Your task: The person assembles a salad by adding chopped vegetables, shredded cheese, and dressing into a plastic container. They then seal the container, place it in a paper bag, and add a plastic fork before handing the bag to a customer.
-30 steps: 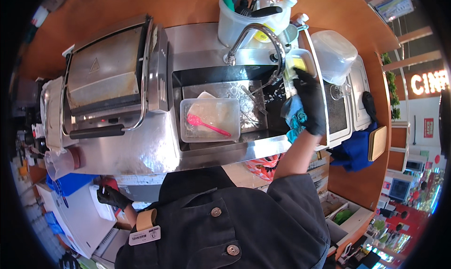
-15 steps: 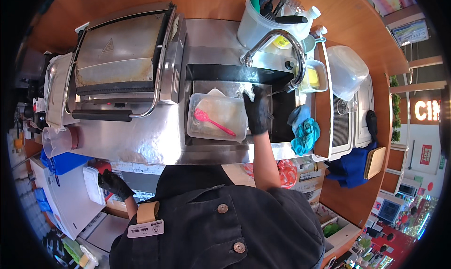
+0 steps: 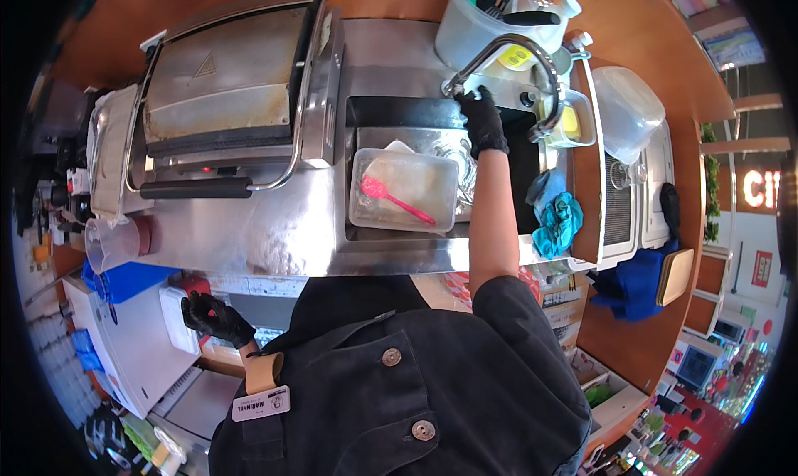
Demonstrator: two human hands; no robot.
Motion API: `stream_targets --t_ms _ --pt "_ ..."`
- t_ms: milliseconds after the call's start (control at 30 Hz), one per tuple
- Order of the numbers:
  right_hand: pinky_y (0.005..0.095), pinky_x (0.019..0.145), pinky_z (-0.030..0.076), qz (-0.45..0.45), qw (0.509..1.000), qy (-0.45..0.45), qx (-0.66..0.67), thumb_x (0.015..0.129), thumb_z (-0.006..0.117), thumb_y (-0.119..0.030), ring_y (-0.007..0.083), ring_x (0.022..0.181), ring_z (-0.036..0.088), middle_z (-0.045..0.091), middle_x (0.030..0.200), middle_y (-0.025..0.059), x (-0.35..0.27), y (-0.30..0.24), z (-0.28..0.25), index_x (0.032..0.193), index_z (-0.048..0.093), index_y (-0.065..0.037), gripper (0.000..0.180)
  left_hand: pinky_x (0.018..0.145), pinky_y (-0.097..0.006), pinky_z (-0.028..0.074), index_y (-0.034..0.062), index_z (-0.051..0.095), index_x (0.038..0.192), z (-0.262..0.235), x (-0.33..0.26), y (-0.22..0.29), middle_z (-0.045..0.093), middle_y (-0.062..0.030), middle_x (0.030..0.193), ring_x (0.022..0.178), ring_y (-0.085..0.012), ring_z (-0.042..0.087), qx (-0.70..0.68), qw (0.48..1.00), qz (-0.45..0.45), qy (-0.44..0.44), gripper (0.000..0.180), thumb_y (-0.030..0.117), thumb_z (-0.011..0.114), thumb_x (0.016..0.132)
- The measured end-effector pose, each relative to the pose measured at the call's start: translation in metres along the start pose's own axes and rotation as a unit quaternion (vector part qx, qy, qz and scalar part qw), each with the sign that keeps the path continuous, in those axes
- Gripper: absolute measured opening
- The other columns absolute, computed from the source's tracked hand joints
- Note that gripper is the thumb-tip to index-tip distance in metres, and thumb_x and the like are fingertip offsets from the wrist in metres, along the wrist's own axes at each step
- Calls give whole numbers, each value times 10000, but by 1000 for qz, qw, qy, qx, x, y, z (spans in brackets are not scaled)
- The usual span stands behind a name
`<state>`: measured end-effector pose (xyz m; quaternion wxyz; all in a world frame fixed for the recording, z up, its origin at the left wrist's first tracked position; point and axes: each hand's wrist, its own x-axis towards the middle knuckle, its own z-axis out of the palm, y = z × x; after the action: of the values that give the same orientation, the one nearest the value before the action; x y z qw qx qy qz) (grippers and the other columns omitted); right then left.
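R hand [image 3: 485,127] nr tap [image 3: 554,83], L hand [image 3: 218,320] left of sink [image 3: 407,112], grips unclear; tub [image 3: 426,177] in sink, prob. so drips drain.

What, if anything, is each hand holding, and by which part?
Left hand: nothing visible. Right hand: near the base of the faucet; whether it grips cannot be told.

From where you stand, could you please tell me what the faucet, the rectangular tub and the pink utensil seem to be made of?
Faucet: metal, probably chromed, with bright mirror-like highlights. Tub: likely plastic, smooth and cloudy, as its walls look translucent. Pink utensil: plastic or silicone, evenly coloured throughout; I cannot tell which.
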<state>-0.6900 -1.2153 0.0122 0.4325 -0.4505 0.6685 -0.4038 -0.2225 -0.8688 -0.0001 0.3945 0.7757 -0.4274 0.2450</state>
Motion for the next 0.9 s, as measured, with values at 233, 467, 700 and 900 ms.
stream_targets --t_ms 233,467,700,900 --pt "432 1064 311 -215 932 -155 247 831 668 -171 308 1318 384 409 1410 203 -145 -131 -73 1410 344 -1 685 890 -387 453 4 580 1042 15 54 28 570 -152 1117 1048 -286 533 -69 992 107 -5 233 -92 601 831" --pt "403 981 414 -271 873 -48 -403 786 696 -135 321 1094 547 595 1169 165 -140 -50 16 1336 483 -93 591 874 -368 462 11 568 1048 30 72 35 580 -149 1057 1023 -290 555 -103 980 151 -81 265 -69 638 805" --pt "314 937 447 -471 846 246 -41 794 671 2 196 1080 555 546 1276 120 -244 -200 -54 1353 444 -53 607 727 -287 511 6 587 1035 55 105 14 632 -143 955 825 -203 624 -362 886 149 -247 257 -112 605 807" --pt "314 1038 330 -212 935 237 -158 829 679 -190 231 1280 364 345 1437 143 -214 -87 70 1456 218 -111 782 686 -284 517 -15 633 1020 68 123 48 675 -97 882 750 -135 634 -483 722 127 -478 196 18 658 828"
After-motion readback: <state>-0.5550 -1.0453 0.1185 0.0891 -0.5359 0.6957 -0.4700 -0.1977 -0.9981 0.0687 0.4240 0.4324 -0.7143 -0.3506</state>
